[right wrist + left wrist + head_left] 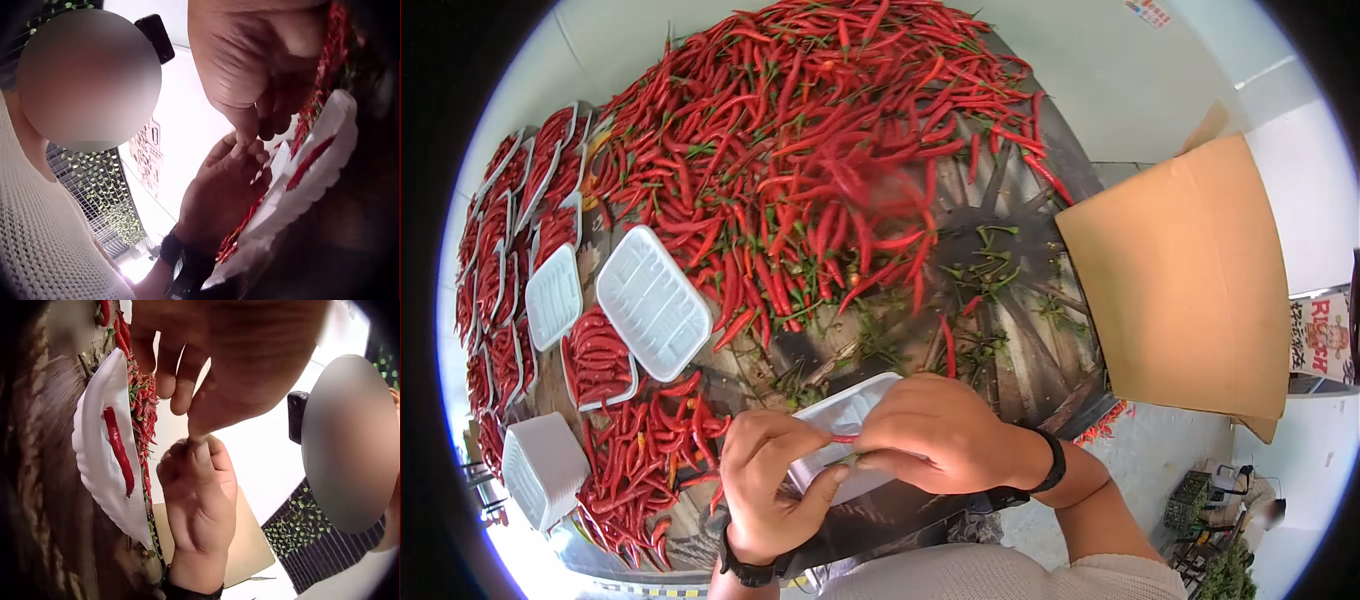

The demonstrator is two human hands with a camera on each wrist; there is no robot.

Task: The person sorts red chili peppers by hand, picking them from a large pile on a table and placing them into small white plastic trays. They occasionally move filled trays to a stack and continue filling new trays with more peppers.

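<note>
My left hand (775, 485) and right hand (940, 435) meet over a white plastic tray (870, 392) at the front edge of the table. Thumbs and fingers of both hands pinch a small green chili stem (849, 460). Red chili shows between the index fingers in the head view; I cannot tell whether it is held or lies in the tray behind. A single red chili (119, 450) lies in the tray in the left wrist view. Fingers hide much of the pinched stem in both wrist views.
A big heap of red chilies (800, 150) covers the back of the table. At left are filled trays (495, 270), two empty trays (655, 300) and a tray stack (545, 470). Loose green stems (990, 260) lie ahead. A cardboard box (1180, 290) stands right.
</note>
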